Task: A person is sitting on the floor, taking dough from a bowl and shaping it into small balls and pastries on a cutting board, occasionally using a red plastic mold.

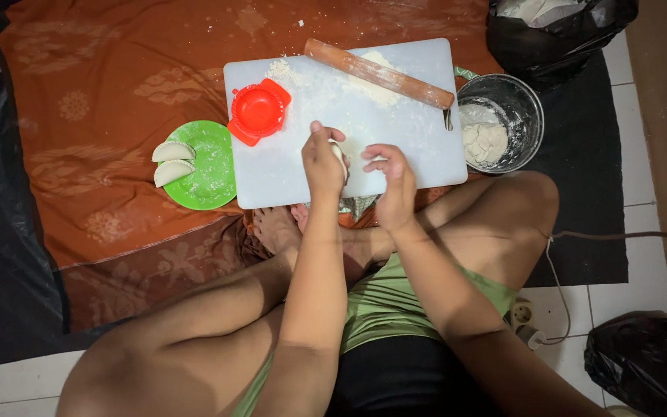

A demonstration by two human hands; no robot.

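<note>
My left hand point(322, 162) is closed around a small lump of pale dough point(339, 157) above the near edge of a white cutting board point(418, 131). My right hand point(390, 176) hovers beside it with fingers curled, fingertips near the dough; whether it touches the dough I cannot tell. A wooden rolling pin point(380, 74) lies diagonally across the far side of the board over a patch of flour point(314, 81). A red dumpling press point(259, 110) sits open on the board's left corner.
A green plate point(211, 166) left of the board carries two folded dumplings point(173, 161). A metal pot point(520, 108) with dough stands at the right. Black plastic bags point(557, 31) lie at top right and bottom right. An orange patterned cloth point(110, 93) covers the floor; my crossed legs are below.
</note>
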